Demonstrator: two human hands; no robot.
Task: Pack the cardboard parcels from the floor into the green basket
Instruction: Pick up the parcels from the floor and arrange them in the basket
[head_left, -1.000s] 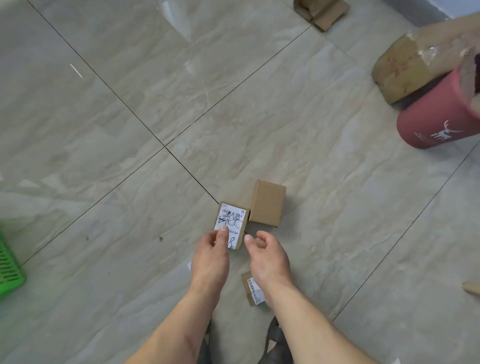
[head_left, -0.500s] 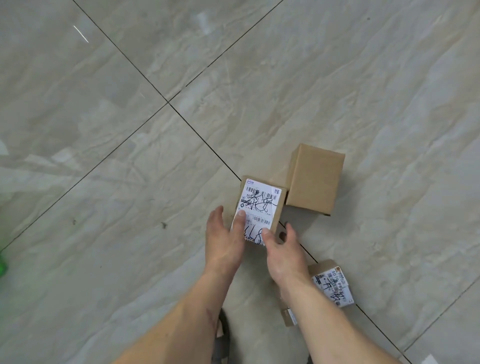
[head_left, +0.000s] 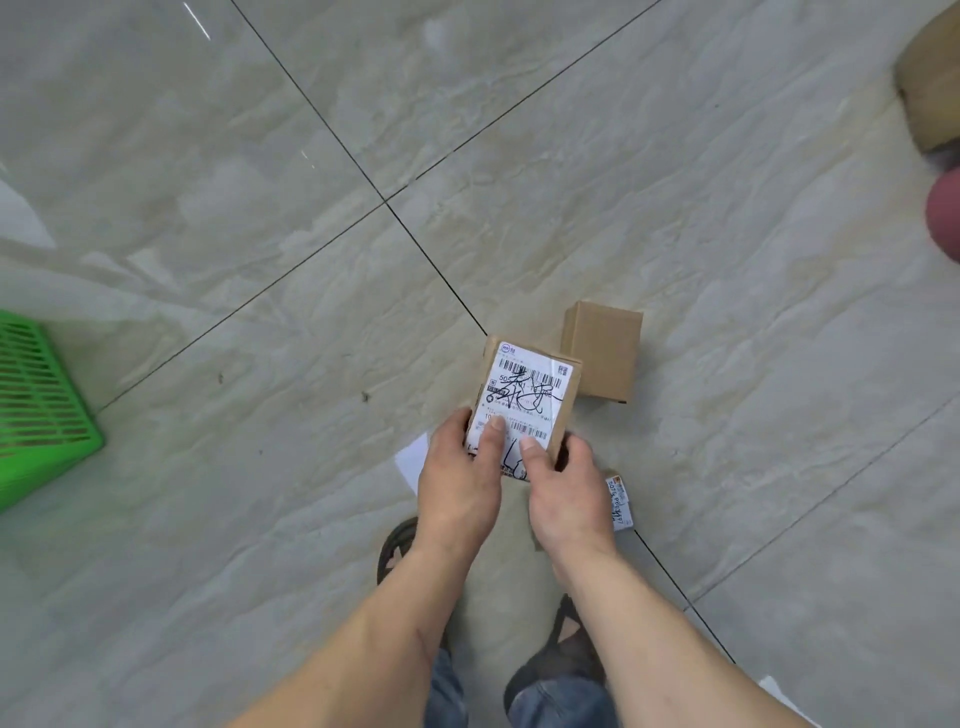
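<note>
We hold the labelled parcel (head_left: 524, 402) above the floor (head_left: 260, 208), label up, the left hand (head_left: 460, 480) and right hand (head_left: 569, 499) each clamped on its near end with a thumb pressed on the label. The plain parcel (head_left: 602, 351) lies on the floor just beyond it, and a small labelled parcel (head_left: 619, 503) lies partly hidden under our right hand, so we judge at least two remain to collect. The basket (head_left: 41, 410) sits well apart at the left edge, and we cannot tell what it already holds.
</note>
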